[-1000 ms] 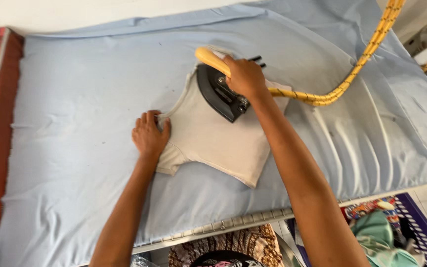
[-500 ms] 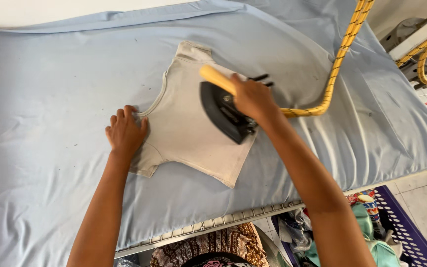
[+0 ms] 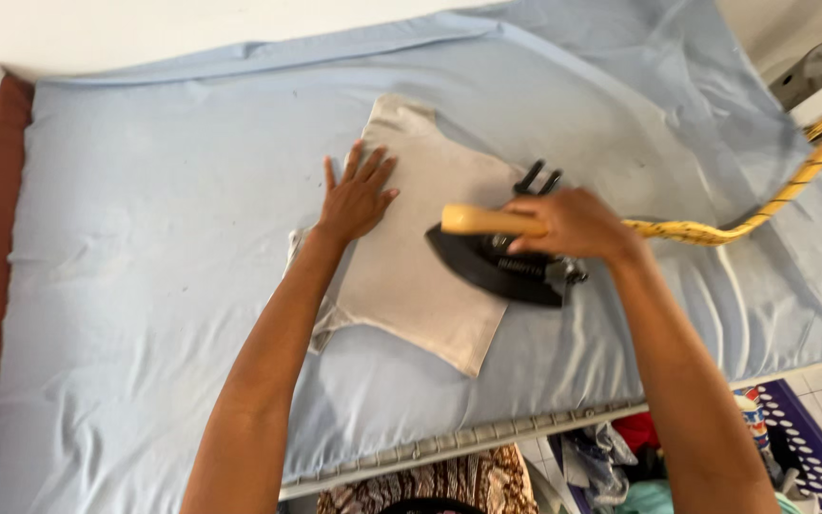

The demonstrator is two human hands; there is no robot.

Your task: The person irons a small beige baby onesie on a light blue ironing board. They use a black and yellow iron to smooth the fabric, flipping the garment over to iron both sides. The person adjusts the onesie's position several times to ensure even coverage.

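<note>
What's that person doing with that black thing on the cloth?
A person is ironing. Their right hand grips the pale wooden handle of a black iron, which sits on the right part of a beige garment. Their left hand lies flat, fingers spread, on the garment's left side, pressing it down. The garment is spread on a light blue sheet covering the ironing surface. A yellow braided cord runs from the iron off to the right.
</note>
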